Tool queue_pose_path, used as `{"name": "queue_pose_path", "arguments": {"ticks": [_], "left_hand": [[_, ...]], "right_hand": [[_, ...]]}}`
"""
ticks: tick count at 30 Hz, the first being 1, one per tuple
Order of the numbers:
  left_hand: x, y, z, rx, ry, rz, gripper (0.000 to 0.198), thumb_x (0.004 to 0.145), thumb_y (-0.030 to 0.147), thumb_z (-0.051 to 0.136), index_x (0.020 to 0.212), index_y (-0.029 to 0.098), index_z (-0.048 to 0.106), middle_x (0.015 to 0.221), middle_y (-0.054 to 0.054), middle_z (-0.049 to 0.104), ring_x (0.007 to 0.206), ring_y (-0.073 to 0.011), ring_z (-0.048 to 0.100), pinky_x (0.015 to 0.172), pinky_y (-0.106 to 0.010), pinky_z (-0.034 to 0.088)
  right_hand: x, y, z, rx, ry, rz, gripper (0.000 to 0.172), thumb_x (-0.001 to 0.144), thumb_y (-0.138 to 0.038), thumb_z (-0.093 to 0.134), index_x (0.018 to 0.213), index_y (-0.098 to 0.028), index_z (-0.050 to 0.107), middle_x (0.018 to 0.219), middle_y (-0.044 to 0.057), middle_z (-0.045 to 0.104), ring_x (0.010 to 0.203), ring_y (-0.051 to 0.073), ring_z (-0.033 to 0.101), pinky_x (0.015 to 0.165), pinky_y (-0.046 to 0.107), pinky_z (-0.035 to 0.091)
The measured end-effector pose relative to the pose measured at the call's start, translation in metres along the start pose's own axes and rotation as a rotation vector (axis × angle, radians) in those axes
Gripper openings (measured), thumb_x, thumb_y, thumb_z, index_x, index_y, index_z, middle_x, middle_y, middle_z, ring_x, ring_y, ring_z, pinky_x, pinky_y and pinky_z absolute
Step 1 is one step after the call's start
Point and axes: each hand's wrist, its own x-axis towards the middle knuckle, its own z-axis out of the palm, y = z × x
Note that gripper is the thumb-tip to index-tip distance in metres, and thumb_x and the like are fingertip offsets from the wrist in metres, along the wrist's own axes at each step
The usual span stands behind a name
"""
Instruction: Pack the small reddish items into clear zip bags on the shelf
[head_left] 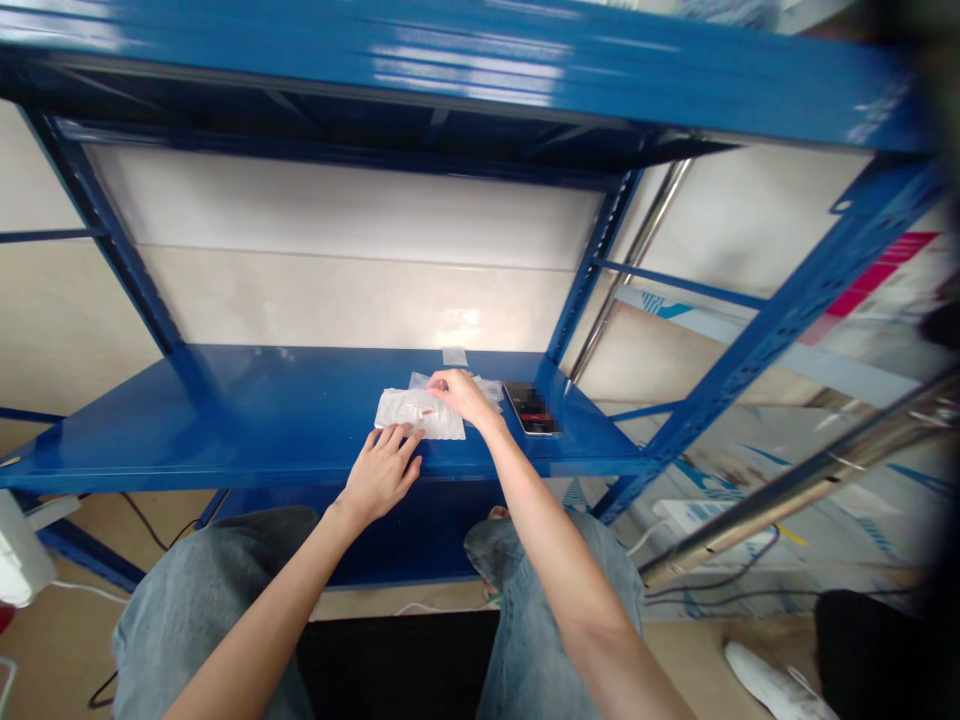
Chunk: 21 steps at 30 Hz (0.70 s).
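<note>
A white, crinkled sheet or packet [401, 410] lies flat on the blue shelf, with a small reddish-brown thing [427, 412] on it. My left hand [381, 470] is open, its spread fingertips resting at the sheet's near left edge. Over the sheet's far right side, my right hand [459, 392] is bent down with thumb and fingers pinched together; what they hold, if anything, is too small to make out. More thin, whitish, translucent packets [491, 390] lie partly hidden beneath and behind my right hand.
A phone [531, 410] lies right of the packets on the blue shelf [247, 420]. A small pale piece [454, 356] is near the shelf's back edge. Blue uprights [592, 270] and an upper beam [465, 60] frame the space. Another person's shoe [776, 685] shows at lower right.
</note>
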Motion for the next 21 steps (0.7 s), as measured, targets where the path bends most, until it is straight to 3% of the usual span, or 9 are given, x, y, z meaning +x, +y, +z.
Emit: {"name": "queue_pose_path", "arguments": {"ticks": [6, 13, 19, 21], "left_hand": [[0.017, -0.002, 0.01, -0.019, -0.027, 0.04, 0.049, 0.106, 0.037, 0.035, 0.15, 0.021, 0.048, 0.159, -0.01, 0.046, 0.145, -0.0311, 0.044, 0.118, -0.052, 0.033], [0.015, -0.003, 0.017, -0.041, -0.013, -0.02, 0.053, 0.105, 0.043, 0.035, 0.153, 0.021, 0.046, 0.161, -0.01, 0.043, 0.154, -0.0307, 0.03, 0.123, -0.056, 0.026], [0.015, -0.002, 0.02, -0.006, -0.025, -0.102, 0.061, 0.105, 0.05, 0.032, 0.153, 0.015, 0.046, 0.158, -0.016, 0.045, 0.156, -0.031, 0.023, 0.124, -0.056, 0.024], [0.016, -0.002, 0.02, -0.008, -0.029, -0.121, 0.062, 0.104, 0.051, 0.033, 0.153, 0.016, 0.046, 0.158, -0.016, 0.045, 0.156, -0.0311, 0.022, 0.124, -0.056, 0.023]], "right_hand": [[0.002, 0.0, 0.0, -0.028, 0.036, 0.039, 0.009, 0.085, -0.014, 0.071, 0.079, -0.018, 0.077, 0.076, 0.003, 0.074, 0.07, 0.016, 0.065, 0.065, 0.024, 0.04], [0.003, 0.007, 0.005, 0.022, 0.074, 0.043, 0.006, 0.082, -0.016, 0.075, 0.085, -0.02, 0.078, 0.083, 0.005, 0.077, 0.074, 0.018, 0.068, 0.069, 0.027, 0.047], [-0.001, 0.023, 0.015, 0.154, 0.027, 0.082, 0.026, 0.077, -0.015, 0.077, 0.103, -0.017, 0.077, 0.09, 0.007, 0.078, 0.077, 0.019, 0.069, 0.072, 0.028, 0.052], [-0.005, 0.029, 0.019, 0.203, 0.042, 0.113, 0.024, 0.076, -0.014, 0.076, 0.1, -0.015, 0.076, 0.088, 0.007, 0.077, 0.076, 0.019, 0.07, 0.073, 0.029, 0.053]]}}
